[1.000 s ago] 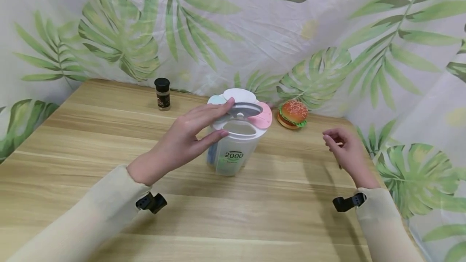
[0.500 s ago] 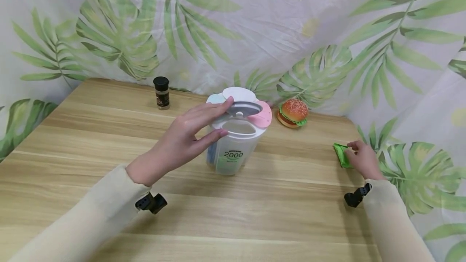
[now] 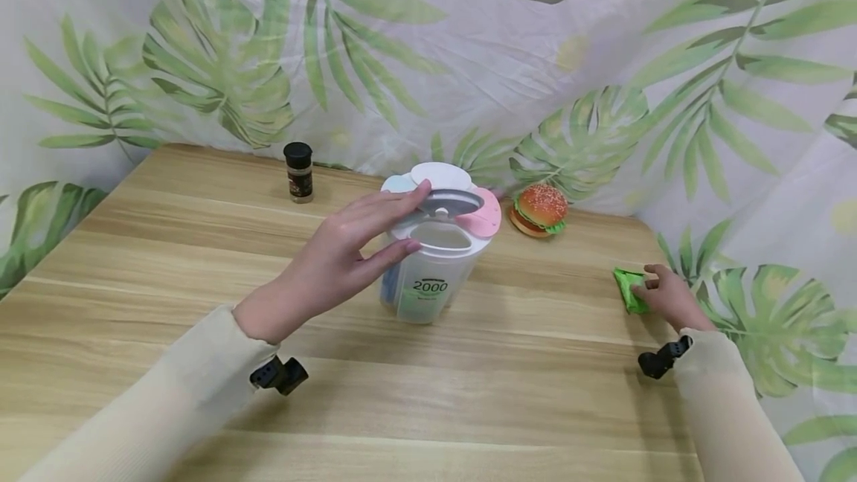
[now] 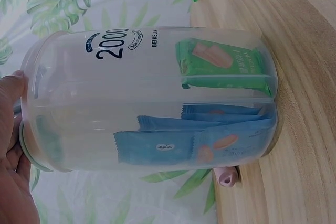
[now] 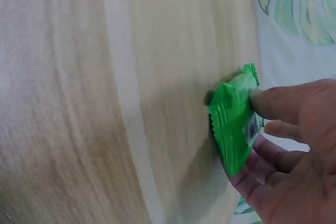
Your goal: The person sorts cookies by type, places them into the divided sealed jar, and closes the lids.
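An upright clear storage container, marked 2000, stands mid-table with its grey front flap raised. My left hand holds its top, with the thumb at the front rim and a fingertip against the flap. Through the wall, the left wrist view shows green packets and blue packets in separate compartments. At the table's right edge, my right hand pinches a green snack packet, thumb on one face and fingers behind; it is low over the wood. The far fingertips are partly hidden.
Behind the container, to its right, sits a toy hamburger. A black-capped spice jar stands at the back left. A leaf-print cloth hangs behind the wooden table.
My right hand has moved rightward and down to the table's right edge, where the green packet has come into clear view in its fingers. My left hand and the container have stayed put.
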### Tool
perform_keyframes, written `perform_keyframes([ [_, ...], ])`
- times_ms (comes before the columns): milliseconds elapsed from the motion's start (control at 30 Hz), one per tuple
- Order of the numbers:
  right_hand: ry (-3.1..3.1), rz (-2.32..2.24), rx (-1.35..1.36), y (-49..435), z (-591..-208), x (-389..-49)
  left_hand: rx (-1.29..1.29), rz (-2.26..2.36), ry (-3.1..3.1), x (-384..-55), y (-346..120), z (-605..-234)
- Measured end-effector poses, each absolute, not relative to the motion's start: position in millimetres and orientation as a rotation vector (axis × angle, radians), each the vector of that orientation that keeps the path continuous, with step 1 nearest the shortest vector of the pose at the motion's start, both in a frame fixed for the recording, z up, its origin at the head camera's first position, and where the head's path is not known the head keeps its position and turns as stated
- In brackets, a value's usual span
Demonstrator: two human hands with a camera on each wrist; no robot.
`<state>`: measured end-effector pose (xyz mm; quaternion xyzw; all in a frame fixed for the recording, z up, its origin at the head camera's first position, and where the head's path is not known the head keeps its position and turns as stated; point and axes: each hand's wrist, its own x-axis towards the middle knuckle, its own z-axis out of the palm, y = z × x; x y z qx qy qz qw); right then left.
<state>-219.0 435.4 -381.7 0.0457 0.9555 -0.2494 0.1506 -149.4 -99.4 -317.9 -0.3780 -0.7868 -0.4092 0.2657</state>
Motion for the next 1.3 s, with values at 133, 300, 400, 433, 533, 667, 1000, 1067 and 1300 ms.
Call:
perform_keyframes([
  [133,2.660,-0.775,0.196,437,-381,-219,-1.019,-1.105,-2.127,-150,-99,-319],
  [300,2.601,-0.848,0.228,438,-381,-219,-1.019,-1.105,-2.125,-150,-99,-319],
  [400,2.588,-0.903,0.230,439,-382,-217,-1.023,-1.105,-2.124,-150,-99,-319],
  [433,2.592,-0.913,0.229,439,-382,-216,-1.024,-1.107,-2.124,-151,-99,-319],
  [533,2.615,-0.933,0.220,440,-383,-214,-1.026,-1.108,-2.119,-151,-99,-319],
  [667,2.637,-0.934,0.202,441,-383,-214,-1.025,-1.107,-2.112,-150,-99,-319],
  [1000,2.721,-1.110,0.081,424,-375,-213,-1.034,-1.123,-2.107,-150,-99,-318],
  [1067,2.747,-1.186,0.039,416,-371,-214,-1.039,-1.126,-2.104,-150,-99,-318],
  [1300,2.772,-1.467,-0.093,379,-348,-215,-1.041,-1.129,-2.098,-151,-99,-318],
])
